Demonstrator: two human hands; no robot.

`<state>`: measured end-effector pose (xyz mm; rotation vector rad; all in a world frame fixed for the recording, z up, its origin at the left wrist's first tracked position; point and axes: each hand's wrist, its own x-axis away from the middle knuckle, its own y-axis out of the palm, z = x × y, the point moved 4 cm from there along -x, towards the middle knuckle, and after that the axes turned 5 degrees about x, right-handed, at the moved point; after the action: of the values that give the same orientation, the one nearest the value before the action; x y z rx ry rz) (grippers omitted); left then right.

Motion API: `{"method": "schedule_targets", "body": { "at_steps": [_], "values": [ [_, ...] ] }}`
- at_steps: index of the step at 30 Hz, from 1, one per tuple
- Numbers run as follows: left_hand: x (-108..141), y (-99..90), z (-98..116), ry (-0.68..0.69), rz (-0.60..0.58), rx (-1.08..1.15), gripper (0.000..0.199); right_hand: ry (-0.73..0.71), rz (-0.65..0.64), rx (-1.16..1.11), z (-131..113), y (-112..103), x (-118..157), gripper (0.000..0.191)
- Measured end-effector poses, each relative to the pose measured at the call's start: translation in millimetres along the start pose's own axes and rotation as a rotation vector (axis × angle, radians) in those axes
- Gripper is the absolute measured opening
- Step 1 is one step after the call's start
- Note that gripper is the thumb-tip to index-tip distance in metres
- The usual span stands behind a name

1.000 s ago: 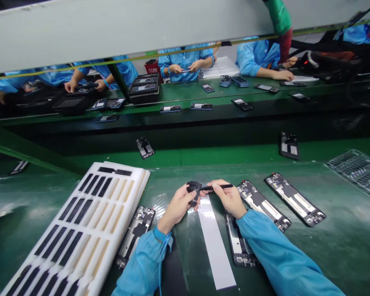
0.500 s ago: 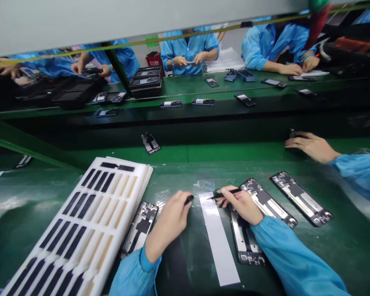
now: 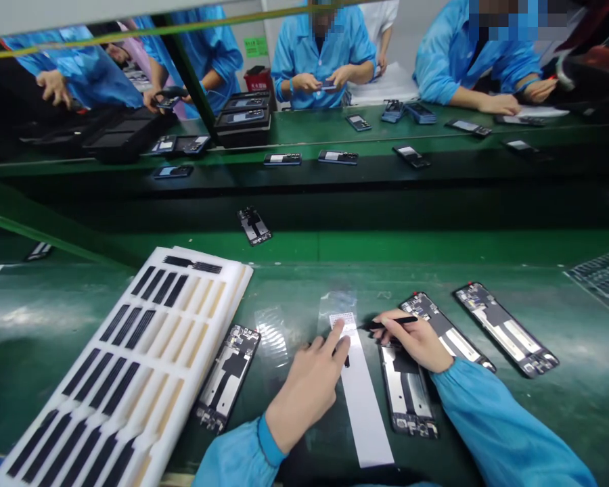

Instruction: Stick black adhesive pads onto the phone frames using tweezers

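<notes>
Left hand: moved rightward since half a second ago, from beside the white strip to over its printed far end.
Co-worker's hand at upper right: gone from view since then.
Left fingers: stretched forward at the index, tip on or just above the print; partly curled behind.
Small black piece: lying over the strip at the thumb side, mostly hidden; pinched or merely beside the thumb, cannot tell.
Right hand: pinching a slim black tool between thumb and fingers.
Tool's lie: crosswise, tip leftward, near the printed end but short of it.
Strip's lie: long axis running away from the body, leaning left at the far end; directly under the left fingers, left of the right hand, so nearer the left.
Clear film: spread around the strip's far end.
Phone frame: lying partly under the right hand.
Foam tray: tilted at far left, holding black pieces.
Far bench: bearing phones, with blue-sleeved co-workers behind.
</notes>
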<state>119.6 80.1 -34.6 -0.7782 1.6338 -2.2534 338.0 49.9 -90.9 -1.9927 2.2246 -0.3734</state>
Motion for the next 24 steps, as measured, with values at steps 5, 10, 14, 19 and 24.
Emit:
{"method": "schedule_targets", "body": {
  "at_steps": [5,10,14,19,24],
  "values": [
    [-10,1.9,3,0.0,-0.033,-0.024,0.09,-0.036,-0.049,0.002,-2,2,1,0.038],
    [-12,5.6,2,0.009,-0.032,-0.024,0.088,-0.067,-0.059,0.005,-1,2,2,0.034],
    [-12,9.0,0,0.016,-0.014,-0.042,0.089,-0.092,-0.074,0.016,1,2,2,0.03],
    [-16,8.5,2,0.031,-0.017,-0.072,0.088,-0.127,-0.088,0.055,-5,0,2,0.029],
    [-17,10.6,7,0.038,-0.02,-0.125,0.086,-0.102,-0.155,0.068,-15,-1,-4,0.034]
  ]
}}
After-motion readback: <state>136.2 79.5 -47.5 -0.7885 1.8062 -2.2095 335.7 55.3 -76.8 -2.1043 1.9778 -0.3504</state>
